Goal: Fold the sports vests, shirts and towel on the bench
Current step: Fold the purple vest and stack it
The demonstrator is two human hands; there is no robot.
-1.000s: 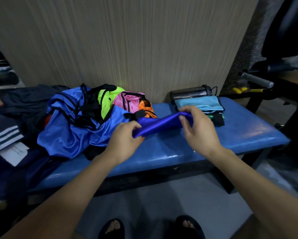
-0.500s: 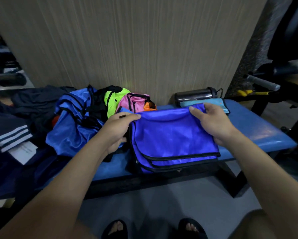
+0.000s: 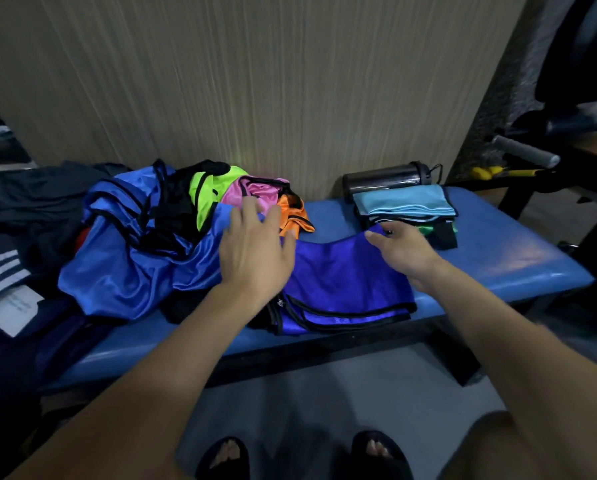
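Fingers (image 3: 376, 237) of the right hand (image 3: 406, 252) pinched the purple vest's (image 3: 342, 278) far corner; the left hand (image 3: 255, 251) hovered slack-fingered, grasping nothing.

That vest lay spread mid-bench (image 3: 518, 258), its black-trimmed hem reaching the front edge. Flattening looked like the step in hand; the next fold probably wanted both hands. Bare seat showed rightward, between the unfolded heap (image 3: 127, 258) and the folded stack (image 3: 408, 206) beside a bottle (image 3: 383, 178).
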